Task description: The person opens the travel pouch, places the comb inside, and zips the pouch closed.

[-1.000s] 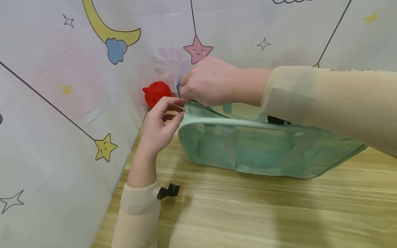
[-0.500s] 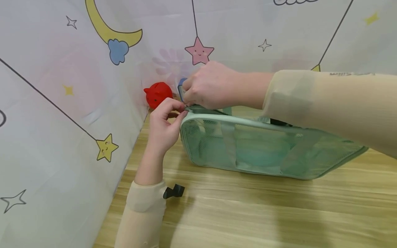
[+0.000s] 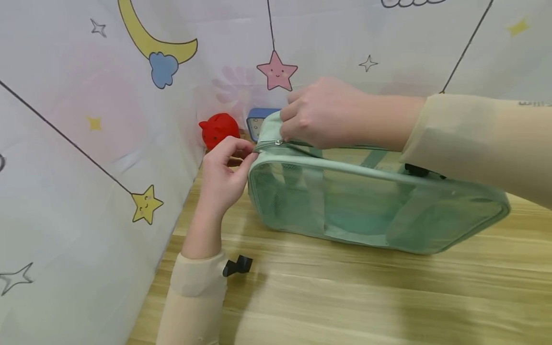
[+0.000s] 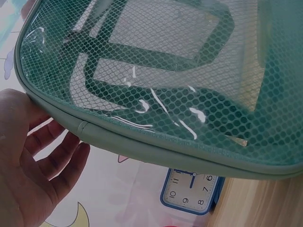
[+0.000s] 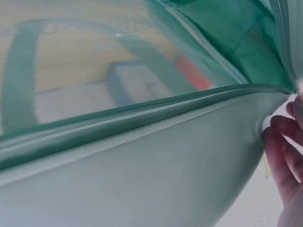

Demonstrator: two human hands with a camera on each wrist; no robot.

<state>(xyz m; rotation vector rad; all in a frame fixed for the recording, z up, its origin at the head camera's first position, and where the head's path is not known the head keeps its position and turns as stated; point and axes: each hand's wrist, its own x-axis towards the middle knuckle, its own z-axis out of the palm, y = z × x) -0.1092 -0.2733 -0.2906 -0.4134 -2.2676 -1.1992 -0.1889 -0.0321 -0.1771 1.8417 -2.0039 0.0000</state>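
Note:
A pale green see-through zip bag [image 3: 358, 206] with mesh panels stands on its base on the wooden table. At its upper left corner, my left hand [image 3: 224, 177] pinches the fabric by the zipper's end between thumb and fingers. A small metal zipper slider [image 3: 278, 142] shows just right of that corner. My right hand [image 3: 323, 112] pinches right at the slider, its fingertips partly hidden, and its forearm crosses over the bag's top. In the right wrist view, the zipper edges [image 5: 284, 52] spread apart from the corner, leaving a gap along the top.
Behind the left corner stand a red piggy bank [image 3: 220, 130] and a blue-framed clock [image 3: 255, 123]. A white cloth wall [image 3: 86, 191] with cartoon prints rises at the left and back. Wooden tabletop [image 3: 345, 297] extends in front of the bag.
My right hand has moved right along the top with the zipper slider, uncovering the corner and more of the clock. My left hand keeps close to the same corner, now pinching it.

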